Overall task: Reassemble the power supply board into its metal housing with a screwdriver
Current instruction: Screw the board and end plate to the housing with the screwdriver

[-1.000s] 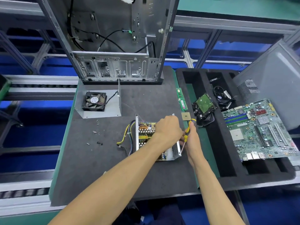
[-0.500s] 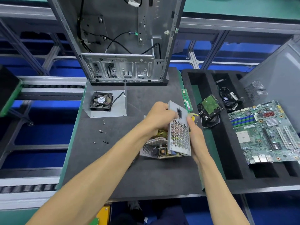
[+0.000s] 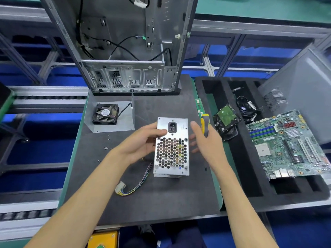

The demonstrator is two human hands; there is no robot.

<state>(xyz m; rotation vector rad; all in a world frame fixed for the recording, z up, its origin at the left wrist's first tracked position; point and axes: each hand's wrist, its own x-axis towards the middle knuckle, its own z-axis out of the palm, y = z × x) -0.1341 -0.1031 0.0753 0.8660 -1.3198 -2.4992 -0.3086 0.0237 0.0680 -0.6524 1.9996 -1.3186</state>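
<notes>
White multi-pin connector on coloured wires [image 3: 120, 187] lies nearest on the dark grey worktop [image 3: 161, 203]. Silver perforated metal power supply housing [image 3: 171, 147] stands on end mid-worktop. Left hand [image 3: 141, 140] grips its left edge, thumb over the face. Right hand [image 3: 206, 140] just beside its right edge, fingers blurred, palm clamping yellow-and-grey handled screwdriver [image 3: 205, 125]. Beyond: black square cooling fan [image 3: 105, 114], open grey computer case [image 3: 130, 51].
</notes>
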